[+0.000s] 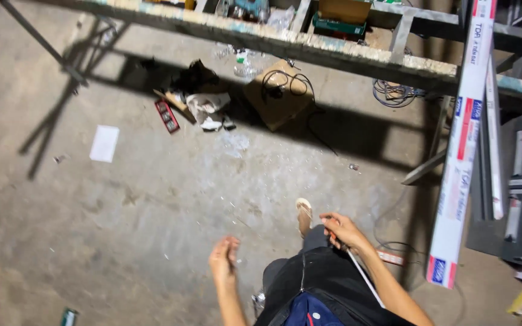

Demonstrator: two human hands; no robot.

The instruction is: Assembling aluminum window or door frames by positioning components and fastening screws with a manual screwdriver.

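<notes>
My right hand (pixel 341 229) is clamped on a thin white strip (pixel 365 276) beside my thigh, my left hand (pixel 223 258) hangs loosely curled and empty, so I judge I'm carrying it, needing steady footing next.

Rough matt concrete floor (pixel 122 211); chipped painted metal frame (pixel 309 45); glossy carton (pixel 463 145).

A cardboard box (pixel 278 101) sits on the floor (pixel 122 229) beneath a metal frame (pixel 309 45), crumpled litter (pixel 203 108) to its left, a long leaning carton (pixel 463 145) at right.
</notes>
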